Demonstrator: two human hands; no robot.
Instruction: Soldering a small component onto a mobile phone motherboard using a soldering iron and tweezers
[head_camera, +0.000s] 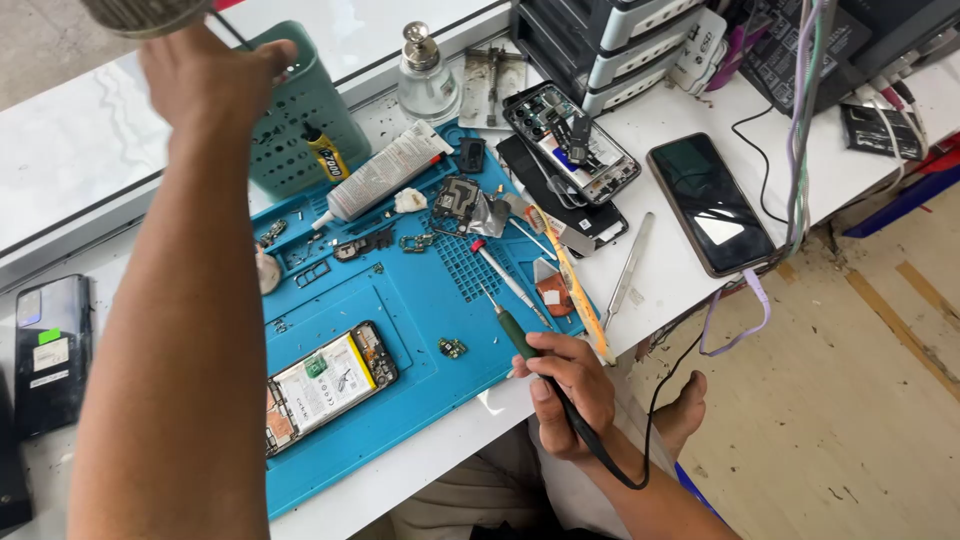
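While the right hand (570, 385) grips a green iron (518, 335) like a pen, tip down on the blue mat (420, 300), the left hand (215, 70) reaches up, closed on something. 1 open phone (325, 385) lies left of the iron.

Two hands show: the left hand (215, 75) raised at the top, the right hand (570, 390) low with its grip around one soldering iron (520, 340). One blue mat (400, 400) lies on the counter (680, 270). Four phones are in view: one opened phone (325, 385) on the mat, one stripped phone (570, 140), one dark phone (710, 205) and one at the left edge (50, 350). There is one glue tube (385, 170), one green basket (305, 115), one glass bottle (427, 75) and one pair of tweezers (628, 270).
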